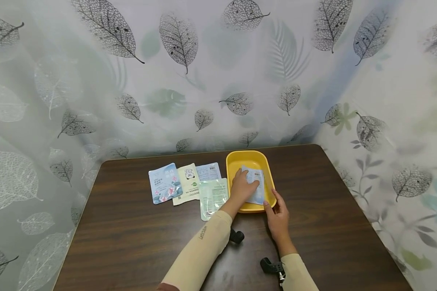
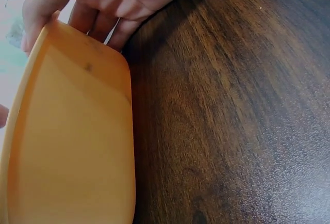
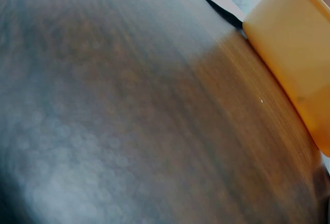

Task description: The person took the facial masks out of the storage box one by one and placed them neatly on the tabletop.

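Observation:
A yellow plastic tray (image 1: pixel 271 178) stands at the table's back right, with a pale blue flat sachet (image 1: pixel 255 197) inside. My left hand (image 1: pixel 243 188) reaches in over the tray's left side. Its fingers and thumb are spread over the sachet's left part and touch it. At the front right corner my right hand (image 1: pixel 278 218) grips the tray. In the left wrist view the right thumb lies over the rim, while the other fingers (image 2: pixel 98 25) curl against the outer wall. The right wrist view shows the tray's side wall (image 3: pixel 294 43).
Left of the tray lie a blue flowered sachet (image 1: pixel 165 183), a cream sachet (image 1: pixel 187 184), a pale green sachet (image 1: pixel 212 198) and a partly covered blue one (image 1: pixel 208 171), overlapping. The dark wooden table (image 1: pixel 131 242) ends at a leaf-patterned curtain (image 1: pixel 204 81).

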### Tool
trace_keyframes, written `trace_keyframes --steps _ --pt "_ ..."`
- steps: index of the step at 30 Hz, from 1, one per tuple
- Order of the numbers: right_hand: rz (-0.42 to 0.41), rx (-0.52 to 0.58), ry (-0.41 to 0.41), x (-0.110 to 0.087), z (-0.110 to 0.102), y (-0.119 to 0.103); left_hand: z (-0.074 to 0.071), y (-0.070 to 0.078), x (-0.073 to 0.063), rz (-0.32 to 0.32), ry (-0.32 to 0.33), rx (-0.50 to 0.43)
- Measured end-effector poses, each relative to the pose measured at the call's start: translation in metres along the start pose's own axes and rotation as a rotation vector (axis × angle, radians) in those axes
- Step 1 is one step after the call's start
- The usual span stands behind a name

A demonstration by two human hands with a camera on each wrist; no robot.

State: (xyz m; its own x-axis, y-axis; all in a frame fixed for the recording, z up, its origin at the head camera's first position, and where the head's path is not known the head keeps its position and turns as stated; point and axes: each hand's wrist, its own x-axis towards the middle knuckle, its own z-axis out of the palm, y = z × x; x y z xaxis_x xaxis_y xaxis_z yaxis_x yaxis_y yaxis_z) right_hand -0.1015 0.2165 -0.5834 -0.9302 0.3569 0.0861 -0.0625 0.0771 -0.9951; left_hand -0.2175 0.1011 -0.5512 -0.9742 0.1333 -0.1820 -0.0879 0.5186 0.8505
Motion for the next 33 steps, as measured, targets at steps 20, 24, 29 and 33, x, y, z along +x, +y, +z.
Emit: trace_keyframes --steps 20,24,29,33 --pt "-0.004 0.004 -0.009 0.002 -0.001 0.009 -0.008 0.003 -0.002 0.088 -0.013 -0.205" --pt "-0.003 0.001 -0.003 0.007 -0.003 0.025 -0.008 0.003 -0.003 0.086 -0.023 -0.194" --pt "-0.027 -0.006 -0.004 0.010 -0.003 0.033 -0.008 0.001 -0.002 0.127 -0.014 -0.193" --pt "-0.026 0.002 -0.003 0.010 -0.004 0.033 -0.008 0.000 -0.002 0.155 0.000 -0.200"
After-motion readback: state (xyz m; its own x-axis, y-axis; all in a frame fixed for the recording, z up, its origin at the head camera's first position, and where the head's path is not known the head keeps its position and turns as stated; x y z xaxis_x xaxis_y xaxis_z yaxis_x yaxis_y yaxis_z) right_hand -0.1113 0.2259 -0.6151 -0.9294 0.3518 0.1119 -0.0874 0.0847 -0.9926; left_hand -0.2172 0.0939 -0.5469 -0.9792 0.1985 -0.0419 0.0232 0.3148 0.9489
